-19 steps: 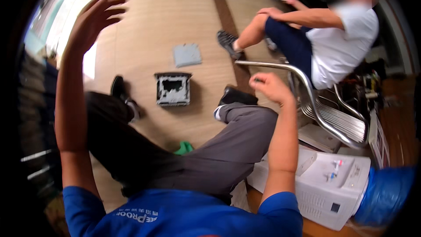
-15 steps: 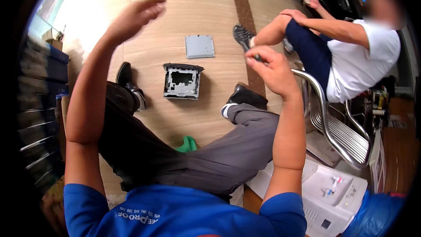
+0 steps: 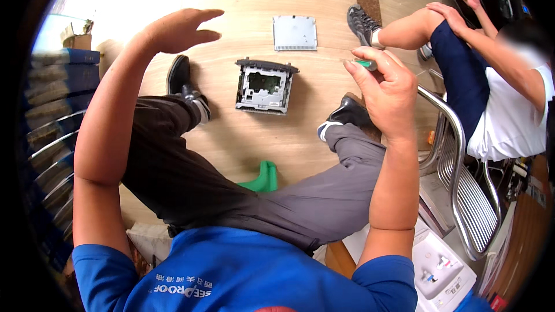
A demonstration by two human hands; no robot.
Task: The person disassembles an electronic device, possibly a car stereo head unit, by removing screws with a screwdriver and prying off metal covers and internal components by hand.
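My left hand [image 3: 180, 30] is raised over the floor on the left, thumb and fingers apart, holding nothing. On the right, the fingertips of my right hand [image 3: 388, 92] pinch a small green-handled tool [image 3: 366, 65]; its working end cannot be made out. Between my feet stands a boxy metal electronic unit [image 3: 265, 88] with a dark front panel along its far side. An opening in its top shows a circuit board inside. Just beyond it lies a flat grey metal cover plate [image 3: 295, 33], apart from the unit. Neither hand touches the unit or the plate.
A person in a white shirt [image 3: 509, 127] sits at right on a metal-framed chair [image 3: 462, 208]. A green plastic object [image 3: 267, 177] lies near my legs. Blue boxes [image 3: 66, 81] are stacked at left. A white dispenser-like appliance [image 3: 445, 266] is at lower right.
My left thumb and fingers now show spread apart. My right hand has turned, showing the tool's green end. The view has shifted, so the unit and plate appear farther right.
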